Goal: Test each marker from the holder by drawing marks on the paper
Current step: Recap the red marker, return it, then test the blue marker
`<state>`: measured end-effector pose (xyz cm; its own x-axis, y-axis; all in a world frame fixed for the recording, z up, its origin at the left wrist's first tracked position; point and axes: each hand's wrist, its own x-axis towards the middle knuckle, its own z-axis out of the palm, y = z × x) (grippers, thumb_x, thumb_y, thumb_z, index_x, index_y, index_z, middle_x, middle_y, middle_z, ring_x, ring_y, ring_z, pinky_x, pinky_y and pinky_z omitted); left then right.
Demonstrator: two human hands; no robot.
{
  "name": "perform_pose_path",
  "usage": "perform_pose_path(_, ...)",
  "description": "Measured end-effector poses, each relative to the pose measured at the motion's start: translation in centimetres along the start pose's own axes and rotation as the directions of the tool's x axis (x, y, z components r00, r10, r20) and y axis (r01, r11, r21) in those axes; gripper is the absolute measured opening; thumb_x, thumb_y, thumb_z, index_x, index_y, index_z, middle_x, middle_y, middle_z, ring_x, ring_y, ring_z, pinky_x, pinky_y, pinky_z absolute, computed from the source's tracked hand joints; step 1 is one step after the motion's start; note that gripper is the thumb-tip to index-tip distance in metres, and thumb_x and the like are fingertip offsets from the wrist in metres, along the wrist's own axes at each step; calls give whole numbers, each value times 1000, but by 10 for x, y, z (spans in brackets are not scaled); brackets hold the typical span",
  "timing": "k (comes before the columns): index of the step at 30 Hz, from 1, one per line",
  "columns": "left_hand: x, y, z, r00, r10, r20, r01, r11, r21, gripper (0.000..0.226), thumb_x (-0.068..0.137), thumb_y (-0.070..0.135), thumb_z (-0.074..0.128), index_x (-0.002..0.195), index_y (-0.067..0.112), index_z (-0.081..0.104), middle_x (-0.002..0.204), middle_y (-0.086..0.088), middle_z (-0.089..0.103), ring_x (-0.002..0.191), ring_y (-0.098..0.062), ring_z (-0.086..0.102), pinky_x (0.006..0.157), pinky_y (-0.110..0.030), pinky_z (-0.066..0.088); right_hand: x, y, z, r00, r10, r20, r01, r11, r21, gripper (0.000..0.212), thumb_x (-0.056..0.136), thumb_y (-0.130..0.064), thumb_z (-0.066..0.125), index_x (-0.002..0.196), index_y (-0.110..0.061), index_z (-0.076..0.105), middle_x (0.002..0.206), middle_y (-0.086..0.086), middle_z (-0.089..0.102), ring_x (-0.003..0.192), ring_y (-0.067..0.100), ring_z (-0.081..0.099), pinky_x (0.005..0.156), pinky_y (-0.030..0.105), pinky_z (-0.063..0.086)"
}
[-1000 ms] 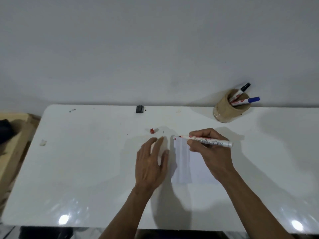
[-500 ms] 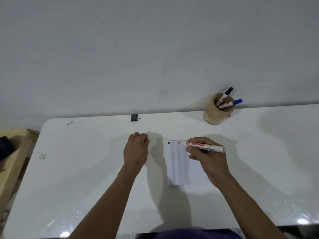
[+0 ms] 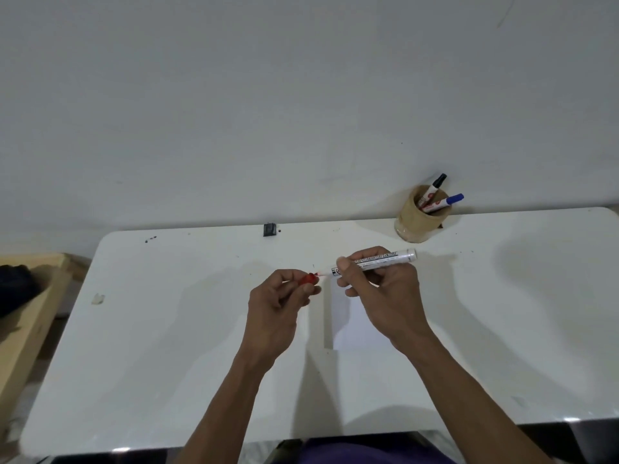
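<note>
Wooden bench [image 3: 30,316]: pale bare timber at the far left edge, with something dark and soft-looking on it; leave it alone.
Desk [image 3: 167,346]: white, smooth and glossy, rounded corners, a few dark specks and a small black block [image 3: 269,229] near the back edge.
Left hand [image 3: 278,306]: your grip is closed around the red cap [image 3: 308,279], held between fingertips and thumb with its open end facing right.
Red cap: small, rounded plastic, slick to pinch; hold it square so it cannot twist away.
Step in hand: judged from the tip and cap nearly touching, you are recapping the tested marker. Line the cap's mouth up with the barrel's axis, bring the two together straight, and press until it seats, most likely with a click.
Red marker [image 3: 375,261]: white cylindrical barrel with dark print, red tip pointing left at the cap, lifted above the desk.
Right hand [image 3: 382,293]: grip closed on the barrel near the tip end, which gives good control; keep the wet tip off your fingers.
Paper [image 3: 355,326]: a thin white sheet lying flat on the desk under your right hand, mostly hidden; any marks on it cannot be made out here.
Holder [image 3: 418,219]: a tan round cup, matte and rough-looking, at the back right, well apart from your hands.
Black-capped marker [image 3: 433,189]: leaning in the holder, not yet tested by my judgement.
Blue-capped marker [image 3: 445,200]: tilted to the right beside it, likewise waiting.
</note>
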<state>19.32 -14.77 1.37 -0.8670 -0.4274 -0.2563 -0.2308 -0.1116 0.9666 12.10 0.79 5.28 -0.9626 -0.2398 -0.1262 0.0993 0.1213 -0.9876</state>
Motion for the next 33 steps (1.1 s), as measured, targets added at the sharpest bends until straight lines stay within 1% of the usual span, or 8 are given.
perform_pose_path(5, -16, 1, -12, 998, 49, 50, -49, 999, 2, 8, 93, 1, 63, 99, 6, 67, 95, -5, 79, 94, -20, 75, 83, -37, 58, -20, 1, 11, 1000, -9, 3, 9, 998, -64, 12, 89, -23, 78, 81, -15, 72, 77, 4, 78, 75, 20, 76, 75, 48, 63)
perform_pose_path(12, -31, 3, -29, 986, 111, 126, -125, 986, 109, 9, 90, 3, 69, 96, 9, 71, 92, -3, 77, 88, -17, 72, 75, -24, 58, -40, 2, 22, 1000, -13, 6, 13, 995, -103, 12, 88, -25, 78, 79, -21, 73, 75, 3, 78, 74, 22, 77, 78, 53, 62)
perform_pose_path(15, -34, 4, -35, 982, 121, 147, -144, 977, 157, 10, 90, 5, 70, 95, 13, 73, 90, 3, 76, 81, -11, 68, 76, -32, 61, -47, 2, 25, 1000, -9, 13, 10, 993, -115, 12, 88, -25, 78, 79, -20, 73, 74, 4, 78, 74, 23, 76, 76, 52, 62)
perform_pose_path(17, -36, 4, -37, 979, 127, 160, -153, 975, 161, 9, 90, 5, 70, 94, 12, 74, 89, 2, 75, 79, -16, 66, 76, -36, 60, -52, 1, 26, 1000, -3, 15, 5, 994, -112, 11, 89, -24, 78, 81, -18, 73, 75, 6, 78, 74, 24, 76, 75, 49, 63)
perform_pose_path(23, -39, 5, -41, 967, 121, 226, -158, 975, 155, 7, 90, 5, 70, 93, 9, 75, 73, 10, 71, 69, -7, 63, 69, -17, 53, -63, 1, 28, 999, 40, -15, -41, 998, -54, 9, 88, -19, 78, 84, -11, 75, 77, 4, 78, 73, 20, 76, 68, 33, 63)
perform_pose_path(28, -37, 2, -39, 954, 92, 285, -133, 982, 131, 7, 89, 5, 70, 92, 9, 75, 75, -8, 70, 68, -12, 60, 68, -20, 54, -68, -1, 12, 993, 119, -4, -119, 992, 37, 15, 82, -12, 83, 93, -8, 74, 82, 8, 80, 77, 21, 76, 67, 33, 62)
perform_pose_path(30, -33, 2, -37, 954, 83, 289, -124, 984, 127, 6, 88, 4, 71, 91, 8, 75, 71, -3, 66, 65, -13, 58, 66, -18, 52, -65, -4, -2, 989, 132, -65, -123, 984, 130, 18, 78, -10, 85, 92, -9, 74, 83, 11, 78, 77, 23, 74, 66, 33, 60)
perform_pose_path(33, -25, 7, -31, 956, 78, 282, -115, 986, 120, 8, 88, 4, 71, 91, 10, 74, 72, 3, 66, 67, -12, 59, 67, -18, 52, -55, -9, -29, 995, 72, -72, -75, 996, -39, 21, 69, -19, 91, 80, -11, 75, 79, 15, 76, 70, 22, 69, 66, 37, 58)
